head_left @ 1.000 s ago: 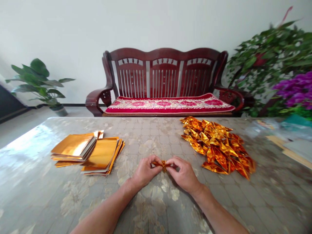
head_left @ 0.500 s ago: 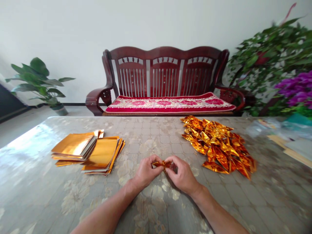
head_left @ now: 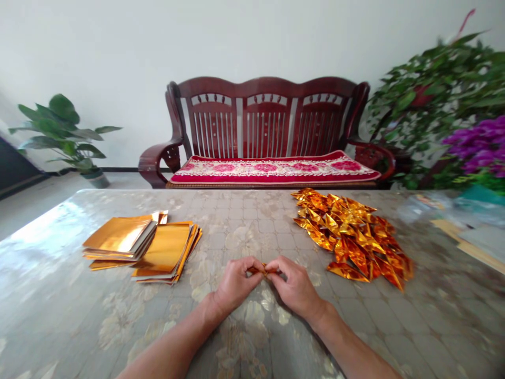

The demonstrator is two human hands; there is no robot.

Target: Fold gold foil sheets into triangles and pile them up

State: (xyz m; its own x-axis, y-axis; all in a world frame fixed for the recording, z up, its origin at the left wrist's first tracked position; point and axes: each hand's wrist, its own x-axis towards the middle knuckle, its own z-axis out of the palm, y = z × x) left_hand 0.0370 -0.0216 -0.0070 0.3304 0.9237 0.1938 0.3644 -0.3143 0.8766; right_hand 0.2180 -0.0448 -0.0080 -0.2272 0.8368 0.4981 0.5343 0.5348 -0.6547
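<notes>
Between my two hands is a small piece of gold foil paper [head_left: 265, 270], mostly hidden by the fingers. My left hand [head_left: 239, 279] pinches its left part between thumb and fingers. From the other side my right hand [head_left: 292, 283] pinches the right part, the fingertips of both hands almost meeting. Off to the left lie stacks of flat gold foil sheets [head_left: 163, 245] with grey backs, fanned unevenly. A heap of folded, pointed gold foil pieces [head_left: 355, 231] spreads over the table on the right.
The table [head_left: 118, 326] has a glossy floral, tile-patterned cover. At its right edge are clear plastic wrapping [head_left: 426, 206] and pale flat sheets [head_left: 469, 245]. Beyond it stands a dark red wooden bench [head_left: 268, 123] with a floral cushion. A potted plant [head_left: 63, 126] and purple flowers [head_left: 479, 145] flank it.
My fingertips have closed in on the foil piece, so less of it shows. Both hands stay in nearly the same place. The stacks and heap have not changed.
</notes>
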